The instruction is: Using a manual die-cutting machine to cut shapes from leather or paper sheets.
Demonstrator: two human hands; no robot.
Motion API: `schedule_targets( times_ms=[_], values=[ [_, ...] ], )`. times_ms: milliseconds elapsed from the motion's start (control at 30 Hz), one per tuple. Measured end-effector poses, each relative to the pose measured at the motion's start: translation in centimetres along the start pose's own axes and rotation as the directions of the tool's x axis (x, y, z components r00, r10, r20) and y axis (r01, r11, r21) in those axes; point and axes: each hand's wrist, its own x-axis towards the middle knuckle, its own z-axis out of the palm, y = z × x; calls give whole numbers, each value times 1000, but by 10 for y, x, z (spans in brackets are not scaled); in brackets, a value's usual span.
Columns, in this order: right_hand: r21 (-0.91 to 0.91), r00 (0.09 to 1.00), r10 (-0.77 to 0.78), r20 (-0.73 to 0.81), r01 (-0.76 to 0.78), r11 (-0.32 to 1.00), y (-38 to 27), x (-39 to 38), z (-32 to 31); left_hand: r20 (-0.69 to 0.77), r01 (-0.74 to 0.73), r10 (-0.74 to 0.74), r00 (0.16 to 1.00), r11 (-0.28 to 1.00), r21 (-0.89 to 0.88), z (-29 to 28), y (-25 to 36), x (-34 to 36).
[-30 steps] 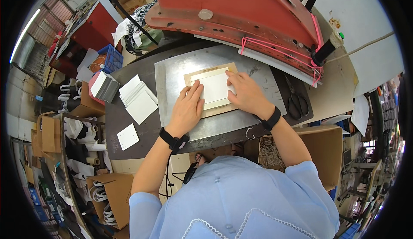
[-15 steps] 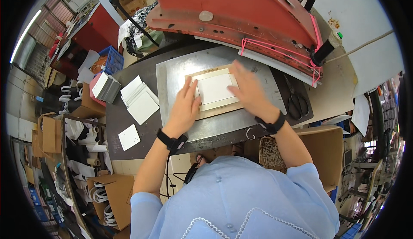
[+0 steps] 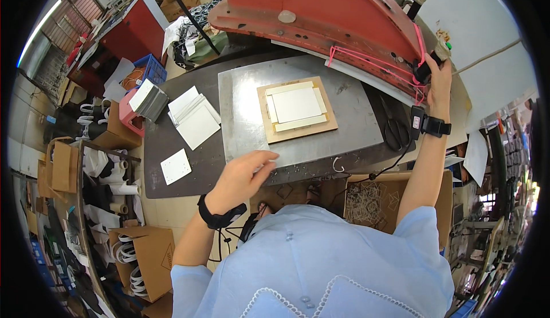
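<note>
My right hand (image 3: pixel 440 83) is closed round a black handle (image 3: pixel 424 71) at the right end of the red press arm (image 3: pixel 326 14). My left hand (image 3: pixel 243 176) hovers by the front edge of the steel plate (image 3: pixel 246 109), thumb and fingers apart, holding nothing. On the plate lies a brown board (image 3: pixel 303 136) with pale strips round its middle. A white rectangular sheet (image 3: pixel 298 106) rests flat on top, between the strips.
Left of the plate are fanned white sheets (image 3: pixel 197 129), a punched white piece (image 3: pixel 176 167) and an upright stack (image 3: pixel 150 103). Black scissors (image 3: pixel 395 133) lie at the table's right. Below stands a cardboard box (image 3: pixel 421 189) with thin scraps (image 3: pixel 366 203). Pink cord (image 3: pixel 366 61) crosses the press arm.
Both hands have left the board and white sheet. My right hand has moved up and right onto the black handle; my left has drawn back toward me.
</note>
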Motion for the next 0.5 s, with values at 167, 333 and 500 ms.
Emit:
schedule_targets(
  times_ms=[167,333,500],
  values=[
    [-55,1000,11,4,-11,998,-20,-29,-1,82,-67,75,994,993,-94,-2,19,-1],
    [-59,996,-31,82,36,998,-59,-97,16,106,-88,118,987,964,-253,-1,42,4],
    [92,968,37,249,-61,994,-80,-152,3,32,-221,250,968,902,-370,1,59,19]
  ],
)
